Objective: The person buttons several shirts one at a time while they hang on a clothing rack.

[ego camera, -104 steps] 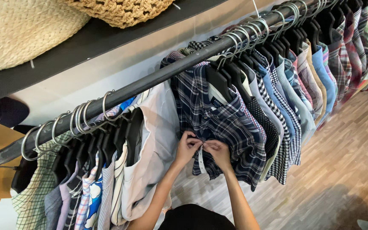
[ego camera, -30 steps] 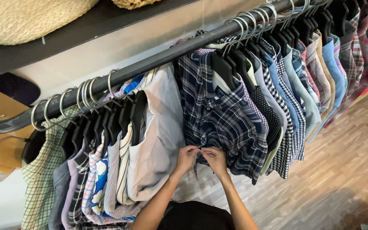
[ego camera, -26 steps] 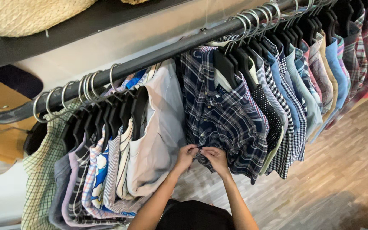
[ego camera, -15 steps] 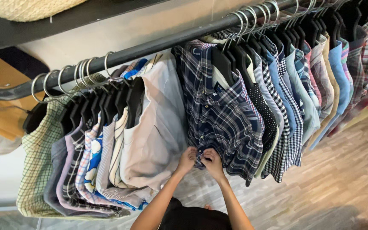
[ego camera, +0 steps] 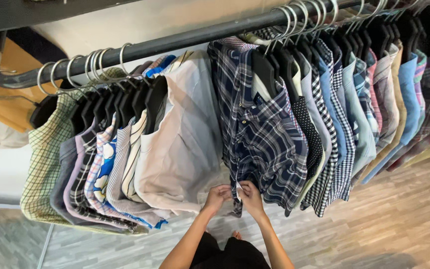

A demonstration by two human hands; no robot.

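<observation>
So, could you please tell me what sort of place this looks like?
Probably a clothing shop or a wardrobe area: a long dark rail packed with shirts on hangers, and both hands at the hem of a navy plaid shirt.

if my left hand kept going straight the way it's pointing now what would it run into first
Probably the navy plaid shirt. Your left hand points up and slightly right, its fingertips at that shirt's lower front edge, beside your right hand. The pale beige shirt hangs just left; depth is unclear.

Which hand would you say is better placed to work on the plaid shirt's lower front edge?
Probably the right hand: it rests directly on the plaid shirt, fingers at the front edge. The left hand sits just beside it, more over the gap toward the beige shirt.
</observation>
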